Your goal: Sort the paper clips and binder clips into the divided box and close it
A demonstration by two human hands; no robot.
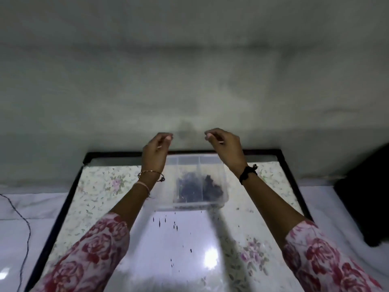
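A clear plastic divided box (224, 186) stands on the table at the far middle. Dark clips (211, 183) lie heaped in its middle and right compartments; the left compartment looks bare. No lid shows on it. My left hand (154, 153) hovers above the box's far left corner and my right hand (224, 144) above its far right corner. Both are raised off the table, fingers curled, thumb and fingertips pinched together. I see nothing between the fingertips. The picture is blurred.
The table (101, 186) has a floral glossy top with a black frame and strong glare at its near middle. Small dark specks (160, 222) dot the surface in front of the box. A thin cable (25, 220) runs at left, a black object (366, 199) sits at right.
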